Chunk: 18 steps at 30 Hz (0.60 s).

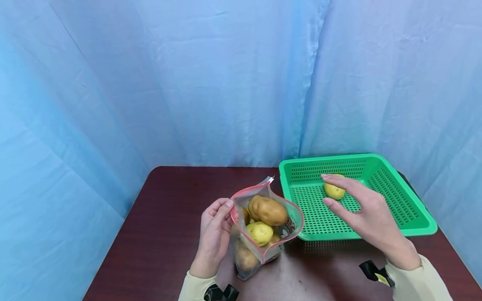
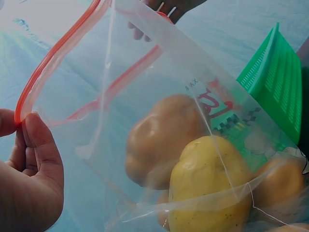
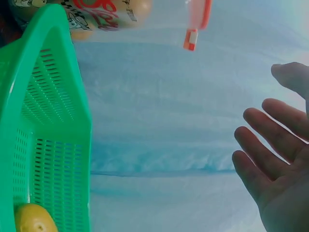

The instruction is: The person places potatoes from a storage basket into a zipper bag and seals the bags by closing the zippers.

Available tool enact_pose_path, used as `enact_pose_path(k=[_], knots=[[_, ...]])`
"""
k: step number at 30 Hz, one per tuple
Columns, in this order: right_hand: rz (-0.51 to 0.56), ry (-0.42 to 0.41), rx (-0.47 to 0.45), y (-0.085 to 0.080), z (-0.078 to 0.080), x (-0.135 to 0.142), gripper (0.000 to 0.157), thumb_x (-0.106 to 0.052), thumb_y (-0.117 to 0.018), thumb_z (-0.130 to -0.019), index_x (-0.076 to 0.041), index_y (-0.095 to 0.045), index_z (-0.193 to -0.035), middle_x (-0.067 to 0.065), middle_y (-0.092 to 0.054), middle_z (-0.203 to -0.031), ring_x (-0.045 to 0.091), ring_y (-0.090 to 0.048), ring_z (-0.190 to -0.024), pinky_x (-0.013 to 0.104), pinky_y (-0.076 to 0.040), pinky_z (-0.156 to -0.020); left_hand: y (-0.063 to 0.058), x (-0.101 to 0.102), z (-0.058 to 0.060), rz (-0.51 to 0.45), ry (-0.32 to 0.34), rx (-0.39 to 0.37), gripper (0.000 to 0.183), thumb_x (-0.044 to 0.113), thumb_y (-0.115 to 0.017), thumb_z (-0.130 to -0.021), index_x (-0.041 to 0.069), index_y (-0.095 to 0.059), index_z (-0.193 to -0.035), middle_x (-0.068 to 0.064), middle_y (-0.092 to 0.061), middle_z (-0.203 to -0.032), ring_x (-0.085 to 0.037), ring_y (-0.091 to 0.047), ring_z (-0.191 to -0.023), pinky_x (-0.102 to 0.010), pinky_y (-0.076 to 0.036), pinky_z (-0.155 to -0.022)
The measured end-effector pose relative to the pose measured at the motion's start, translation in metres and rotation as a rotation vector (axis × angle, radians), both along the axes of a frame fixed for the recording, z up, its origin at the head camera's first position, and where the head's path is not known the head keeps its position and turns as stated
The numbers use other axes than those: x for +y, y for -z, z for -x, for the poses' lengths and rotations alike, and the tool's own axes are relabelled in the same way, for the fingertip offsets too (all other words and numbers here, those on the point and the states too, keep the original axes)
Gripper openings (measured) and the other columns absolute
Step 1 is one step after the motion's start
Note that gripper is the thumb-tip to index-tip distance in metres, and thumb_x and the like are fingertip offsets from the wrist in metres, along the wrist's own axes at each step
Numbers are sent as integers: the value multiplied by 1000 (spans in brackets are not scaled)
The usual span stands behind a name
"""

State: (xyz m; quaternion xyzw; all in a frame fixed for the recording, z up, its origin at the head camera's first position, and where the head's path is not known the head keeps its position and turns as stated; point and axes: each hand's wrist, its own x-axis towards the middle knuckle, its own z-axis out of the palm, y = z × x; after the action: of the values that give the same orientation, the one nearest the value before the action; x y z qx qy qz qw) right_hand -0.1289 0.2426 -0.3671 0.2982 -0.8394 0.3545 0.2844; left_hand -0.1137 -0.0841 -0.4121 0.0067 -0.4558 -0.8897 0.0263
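A clear zip bag with a red-edged mouth stands gaping on the table, filled with several potatoes and a yellow lemon-like fruit. My left hand pinches the bag's rim at its left side between thumb and fingers; the left wrist view shows this pinch on the red zip strip. Over the green basket hovers my right hand, thumb and fingers spread apart with nothing between them. One yellow fruit lies in the basket, partly covered by the right fingertips in the head view.
The dark brown table carries the bag in the middle and the perforated basket at right. Blue curtains hang behind and along both sides. A small zip slider sits at one end of the bag's mouth.
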Motion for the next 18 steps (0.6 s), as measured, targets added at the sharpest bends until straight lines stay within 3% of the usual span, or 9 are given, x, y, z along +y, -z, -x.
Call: enact_pose_path(k=[3,6,9,14,18], knots=[[-26,62,-102,-2,2,7,57,-7,-84,-84,-17,-67,-138,4,-68,-134,-8,-51,-128,7,-36,-101,1,-1,0,4,3,1,15,2,-56,-101,7,-66,-92,1,-62,-77,-7,-60,-68,-19,-52,-64],[-52,109,-179,-3,7,13,59,-6,-83,-85,-22,-66,-140,3,-68,-134,-10,-50,-126,4,-33,-99,2,-1,0,10,3,0,14,3,-57,-101,8,-66,-92,1,-62,-77,-7,-60,-68,-19,-53,-64],[-83,139,-240,-3,13,20,56,-14,-82,-89,-26,-65,-141,2,-67,-136,2,-54,-127,8,-34,-98,2,-2,0,14,2,-1,14,3,-57,-101,8,-66,-92,1,-62,-77,-7,-60,-68,-19,-53,-64],[-147,150,-304,-5,28,33,54,-20,-81,-91,-23,-63,-142,5,-65,-138,28,-57,-127,37,-43,-96,1,-2,0,15,2,-3,14,2,-56,-101,7,-66,-92,1,-62,-77,-7,-61,-68,-19,-53,-64],[-194,129,-309,-4,42,42,52,-20,-81,-91,-18,-64,-140,6,-66,-137,29,-59,-126,35,-43,-95,0,-2,0,17,4,-3,14,3,-56,-101,7,-66,-92,1,-62,-78,-6,-61,-68,-19,-53,-64]])
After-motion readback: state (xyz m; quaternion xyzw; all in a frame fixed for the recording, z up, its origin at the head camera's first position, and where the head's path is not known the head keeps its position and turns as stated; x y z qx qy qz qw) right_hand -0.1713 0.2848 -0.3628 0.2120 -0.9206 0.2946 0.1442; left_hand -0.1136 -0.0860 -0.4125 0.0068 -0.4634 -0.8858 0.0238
